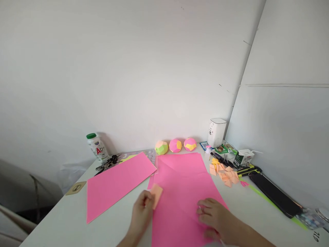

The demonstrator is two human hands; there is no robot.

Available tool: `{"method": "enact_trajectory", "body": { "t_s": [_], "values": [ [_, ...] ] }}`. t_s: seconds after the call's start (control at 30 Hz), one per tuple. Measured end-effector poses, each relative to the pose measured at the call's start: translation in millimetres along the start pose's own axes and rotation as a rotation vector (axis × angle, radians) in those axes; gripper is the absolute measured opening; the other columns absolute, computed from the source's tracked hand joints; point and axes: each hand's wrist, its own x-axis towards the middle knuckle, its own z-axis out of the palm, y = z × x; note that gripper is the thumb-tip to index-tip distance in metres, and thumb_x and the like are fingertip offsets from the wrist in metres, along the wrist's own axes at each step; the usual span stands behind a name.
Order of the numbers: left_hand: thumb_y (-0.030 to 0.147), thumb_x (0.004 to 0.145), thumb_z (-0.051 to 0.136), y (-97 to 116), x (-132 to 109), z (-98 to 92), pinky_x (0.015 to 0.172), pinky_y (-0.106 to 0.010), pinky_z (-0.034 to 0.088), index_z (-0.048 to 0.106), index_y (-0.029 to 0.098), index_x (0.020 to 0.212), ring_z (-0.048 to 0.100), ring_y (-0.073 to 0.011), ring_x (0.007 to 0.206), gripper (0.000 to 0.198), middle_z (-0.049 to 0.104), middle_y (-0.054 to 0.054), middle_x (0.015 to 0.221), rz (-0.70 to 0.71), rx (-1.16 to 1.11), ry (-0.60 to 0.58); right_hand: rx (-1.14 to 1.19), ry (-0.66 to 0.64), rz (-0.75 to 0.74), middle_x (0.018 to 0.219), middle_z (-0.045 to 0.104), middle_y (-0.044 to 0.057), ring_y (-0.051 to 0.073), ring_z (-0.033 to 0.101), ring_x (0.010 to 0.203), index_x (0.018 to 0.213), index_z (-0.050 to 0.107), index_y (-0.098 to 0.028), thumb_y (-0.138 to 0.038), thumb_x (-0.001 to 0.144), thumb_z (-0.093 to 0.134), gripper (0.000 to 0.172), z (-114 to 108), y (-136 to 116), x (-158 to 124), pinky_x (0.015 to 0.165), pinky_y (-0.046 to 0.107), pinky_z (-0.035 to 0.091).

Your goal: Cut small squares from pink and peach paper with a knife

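Observation:
My left hand (143, 207) pinches a small piece of peach-coloured paper (156, 196) at the left edge of a large pink sheet (180, 181). Over the lower right of that sheet is my right hand (214, 218), its fingers loosely curled and apart, slightly blurred, with nothing visible in them. Whether its fingertips touch the sheet I cannot tell. A pile of small folded peach paper pieces (226, 175) lies to the right of the sheet. Three paper balls stand along the wall: one green and peach (161, 148), one pink and yellow (175, 145), another pink and yellow (190, 144).
A second pink sheet (118, 185) lies at left, near a white bottle (98, 147) with a green cap and a bunch of keys (108, 163). At right are a white container (216, 133), a small box (243, 157), a cutter (249, 170), a black case (275, 193) and a jar (312, 218).

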Motion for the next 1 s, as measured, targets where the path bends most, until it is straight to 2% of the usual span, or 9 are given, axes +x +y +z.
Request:
{"method": "enact_trajectory", "body": {
  "t_s": [0.07,0.13,0.27,0.47,0.63,0.7,0.8,0.9,1.0],
  "values": [
    [0.039,0.076,0.058,-1,18,-13.1,0.046,-0.021,0.028,0.042,0.021,0.068,0.032,-0.009,0.046,0.025,0.033,0.008,0.053,-0.12,-0.063,0.128,0.035,-0.11,-0.008,0.125,0.061,0.015,0.035,0.045,0.126,0.124,0.059,-0.02,-0.043,0.083,0.06,0.047,1,-6,-1,0.104,0.053,0.034],
    [0.045,0.07,0.063,-2,27,-20.2,0.046,-0.021,0.032,0.041,0.021,0.068,0.038,-0.0098,0.047,0.033,0.039,0.007,0.055,-0.211,-0.134,0.2,0.075,-0.149,0.049,0.142,0.044,0.017,0.037,0.034,0.134,0.135,0.05,-0.018,-0.05,0.08,0.063,0.065,4,-7,-3,0.11,0.056,0.026],
    [0.047,0.06,0.073,-2,26,-20.4,0.047,-0.021,0.034,0.041,0.02,0.065,0.042,-0.0099,0.049,0.042,0.043,0.007,0.056,-0.313,-0.254,0.213,0.071,-0.103,0.129,0.149,0.028,0.016,0.036,0.024,0.139,0.139,0.045,-0.018,-0.057,0.078,0.063,0.075,15,2,-2,0.112,0.057,0.02],
    [0.046,0.052,0.08,3,30,-22.0,0.047,-0.021,0.035,0.04,0.02,0.061,0.043,-0.0099,0.049,0.048,0.043,0.007,0.053,-0.351,-0.411,0.19,0.005,-0.019,0.181,0.149,0.03,0.015,0.035,0.026,0.138,0.141,0.041,-0.019,-0.057,0.079,0.06,0.075,28,24,10,0.111,0.057,0.024],
    [0.044,0.05,0.082,-2,36,-24.6,0.047,-0.021,0.036,0.042,0.019,0.062,0.046,-0.0101,0.05,0.049,0.045,0.007,0.054,-0.345,-0.479,0.188,-0.038,0.02,0.165,0.145,0.04,0.018,0.034,0.032,0.136,0.135,0.05,-0.016,-0.057,0.08,0.059,0.069,23,44,40,0.11,0.054,0.029],
    [0.042,0.057,0.08,-5,36,-24.7,0.047,-0.02,0.036,0.043,0.018,0.064,0.045,-0.0088,0.049,0.044,0.045,0.007,0.056,-0.335,-0.474,0.183,-0.027,0.057,0.116,0.139,0.048,0.016,0.032,0.04,0.132,0.127,0.057,-0.017,-0.055,0.077,0.063,0.063,19,54,59,0.108,0.05,0.034],
    [0.038,0.08,0.066,-7,36,-24.8,0.048,-0.02,0.037,0.048,0.016,0.071,0.043,-0.0064,0.05,0.03,0.045,0.007,0.061,-0.303,-0.434,0.16,-0.029,0.14,0.124,0.134,0.053,0.018,0.033,0.043,0.128,0.12,0.06,-0.016,-0.05,0.078,0.063,0.054,14,63,86,0.106,0.052,0.035],
    [0.042,0.079,0.065,-6,36,-23.0,0.046,-0.019,0.035,0.045,0.017,0.068,0.041,-0.0064,0.048,0.033,0.043,0.007,0.06,-0.239,-0.375,0.12,-0.03,0.248,0.138,0.125,0.058,0.019,0.032,0.047,0.124,0.112,0.062,-0.016,-0.04,0.087,0.051,0.037,19,55,104,0.106,0.055,0.032],
    [0.05,0.072,0.066,1,26,-13.0,0.043,-0.02,0.031,0.041,0.02,0.064,0.039,-0.0076,0.045,0.04,0.04,0.007,0.055,-0.128,-0.308,0.003,-0.002,0.313,0.122,0.114,0.062,0.016,0.027,0.056,0.112,0.111,0.061,-0.02,-0.039,0.091,0.044,0.033,33,30,103,0.098,0.046,0.043]
  ]
}}
